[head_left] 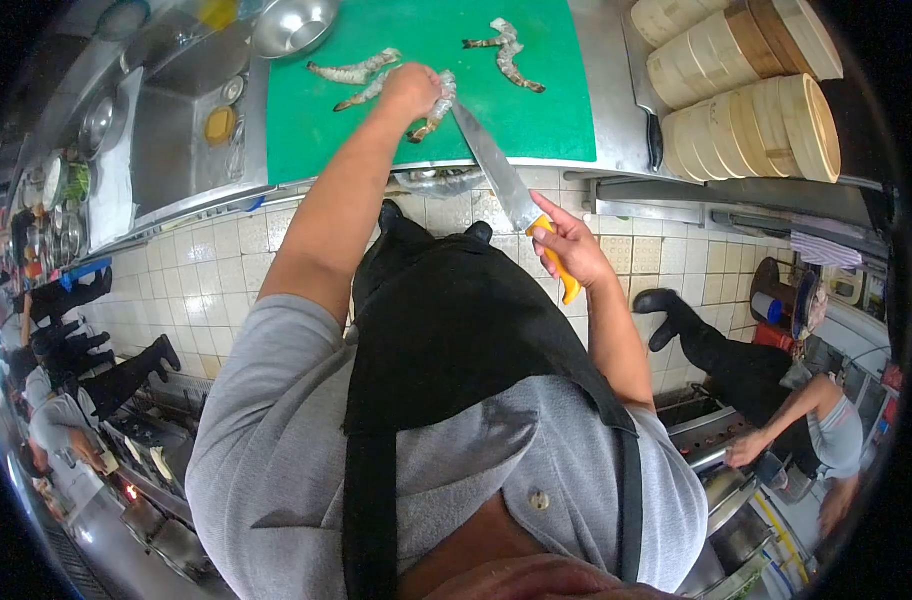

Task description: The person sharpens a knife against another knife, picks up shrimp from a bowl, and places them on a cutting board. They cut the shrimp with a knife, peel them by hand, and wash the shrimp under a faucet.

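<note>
On the green cutting board (376,140), my left hand (413,92) is closed, its fingers pressed onto a peeled shrimp (434,120) whose tail points toward me. My right hand (574,245) grips a kitchen knife (496,170) by its yellow handle. The wide blade reaches up over the board's near edge, and its tip lies close beside the held shrimp. Left of my left hand lie two more shrimp, one upper (354,70) and one lower (364,92), the lower partly hidden by the hand. Further right, other shrimp (511,55) lie together on the board.
A metal bowl (294,28) stands at the board's upper left, beside a steel sink (176,130). Bamboo steamers (756,125) are stacked at right, near a black-handled knife (655,140). Co-workers stand behind me, one at right (766,390) and several at left.
</note>
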`<state>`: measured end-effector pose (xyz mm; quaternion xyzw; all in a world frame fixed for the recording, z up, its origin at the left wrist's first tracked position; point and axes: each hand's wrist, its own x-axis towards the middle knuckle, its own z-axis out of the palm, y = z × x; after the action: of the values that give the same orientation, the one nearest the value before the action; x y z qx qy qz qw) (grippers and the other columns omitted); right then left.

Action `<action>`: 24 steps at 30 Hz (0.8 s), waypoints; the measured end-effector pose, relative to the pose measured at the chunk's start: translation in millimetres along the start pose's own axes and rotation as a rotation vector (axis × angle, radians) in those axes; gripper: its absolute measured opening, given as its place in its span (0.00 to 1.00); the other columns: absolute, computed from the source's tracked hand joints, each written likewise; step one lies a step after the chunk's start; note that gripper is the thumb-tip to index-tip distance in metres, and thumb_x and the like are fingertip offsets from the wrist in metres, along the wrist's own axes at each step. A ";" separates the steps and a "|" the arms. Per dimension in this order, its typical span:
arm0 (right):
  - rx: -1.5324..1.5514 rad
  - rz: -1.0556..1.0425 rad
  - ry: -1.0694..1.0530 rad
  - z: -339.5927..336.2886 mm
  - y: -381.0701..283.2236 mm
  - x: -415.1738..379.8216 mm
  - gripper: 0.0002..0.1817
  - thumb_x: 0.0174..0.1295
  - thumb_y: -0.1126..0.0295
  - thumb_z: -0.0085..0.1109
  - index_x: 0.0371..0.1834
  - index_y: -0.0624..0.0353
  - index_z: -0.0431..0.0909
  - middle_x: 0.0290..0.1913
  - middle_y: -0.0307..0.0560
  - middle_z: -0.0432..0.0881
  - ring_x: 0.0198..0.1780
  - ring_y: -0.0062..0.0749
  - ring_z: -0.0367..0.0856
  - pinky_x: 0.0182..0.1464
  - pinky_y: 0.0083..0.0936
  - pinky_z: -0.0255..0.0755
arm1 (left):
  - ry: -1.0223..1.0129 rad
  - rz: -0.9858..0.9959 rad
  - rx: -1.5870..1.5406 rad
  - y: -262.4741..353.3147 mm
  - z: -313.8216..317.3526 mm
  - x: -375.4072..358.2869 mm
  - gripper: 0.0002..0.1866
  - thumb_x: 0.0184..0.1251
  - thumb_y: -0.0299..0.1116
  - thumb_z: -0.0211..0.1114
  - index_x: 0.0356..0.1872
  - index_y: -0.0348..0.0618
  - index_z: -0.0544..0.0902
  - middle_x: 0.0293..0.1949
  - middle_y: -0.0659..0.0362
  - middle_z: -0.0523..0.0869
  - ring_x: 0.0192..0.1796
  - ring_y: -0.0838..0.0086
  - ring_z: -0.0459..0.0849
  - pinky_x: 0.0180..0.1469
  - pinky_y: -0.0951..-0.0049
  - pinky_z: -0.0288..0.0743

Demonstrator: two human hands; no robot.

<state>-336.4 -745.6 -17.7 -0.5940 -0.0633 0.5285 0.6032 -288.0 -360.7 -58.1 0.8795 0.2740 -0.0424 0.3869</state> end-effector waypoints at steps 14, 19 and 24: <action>-0.056 -0.014 0.092 -2.6 2.9 -35.2 0.34 0.75 0.77 0.57 0.83 0.46 0.62 0.29 0.39 0.79 0.19 0.18 0.71 0.20 0.17 0.68 | 0.173 0.167 0.031 4.7 6.8 -46.1 0.16 0.61 0.41 0.74 0.50 0.51 0.89 0.47 0.54 0.91 0.49 0.53 0.88 0.53 0.57 0.82; -0.203 -0.135 0.233 4.4 -12.0 -36.9 0.35 0.73 0.75 0.61 0.82 0.42 0.63 0.35 0.36 0.77 0.25 0.17 0.73 0.27 0.18 0.71 | 0.195 0.468 0.237 13.4 13.4 -82.5 0.16 0.64 0.35 0.70 0.54 0.58 0.89 0.48 0.56 0.89 0.50 0.55 0.88 0.52 0.54 0.83; -0.851 -0.425 0.388 23.3 -25.4 -26.9 0.35 0.70 0.75 0.61 0.80 0.42 0.65 0.45 0.59 0.86 0.44 0.51 0.87 0.49 0.41 0.79 | 0.197 0.478 0.280 19.5 15.1 -81.2 0.15 0.65 0.36 0.71 0.52 0.54 0.89 0.48 0.55 0.88 0.49 0.53 0.87 0.51 0.54 0.82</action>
<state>-350.1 -742.9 23.7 -0.8482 -0.2790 0.2016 0.4025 -344.6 -418.5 -32.5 0.9638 0.0868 0.0983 0.2323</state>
